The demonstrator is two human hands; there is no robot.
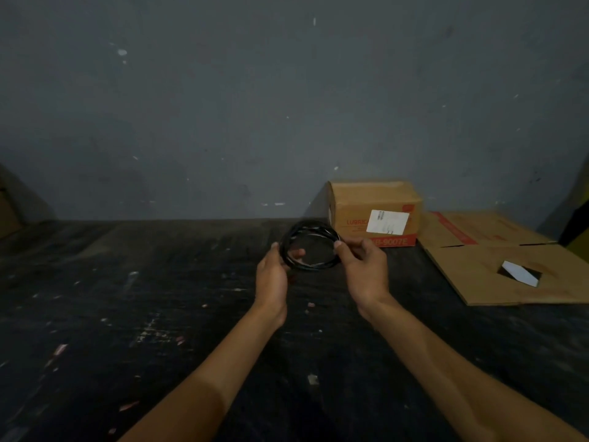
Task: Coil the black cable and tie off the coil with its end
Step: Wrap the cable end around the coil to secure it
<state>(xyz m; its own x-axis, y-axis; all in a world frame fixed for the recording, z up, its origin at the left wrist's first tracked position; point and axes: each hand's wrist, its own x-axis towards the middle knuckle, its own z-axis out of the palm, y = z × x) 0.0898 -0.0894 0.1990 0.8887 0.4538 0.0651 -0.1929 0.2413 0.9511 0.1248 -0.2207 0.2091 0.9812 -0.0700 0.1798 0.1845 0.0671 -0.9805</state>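
Note:
The black cable is wound into a round coil of several loops, held up just above the dark table between both hands. My left hand grips the coil's left side, with fingers reaching through the ring. My right hand pinches the coil's right side between thumb and fingers. The cable's loose end is not distinguishable among the loops.
A cardboard box with red print and a white label stands right behind the coil against the grey wall. A flattened cardboard sheet lies at the right with a small black-and-white object on it. The dark table is scuffed and flecked.

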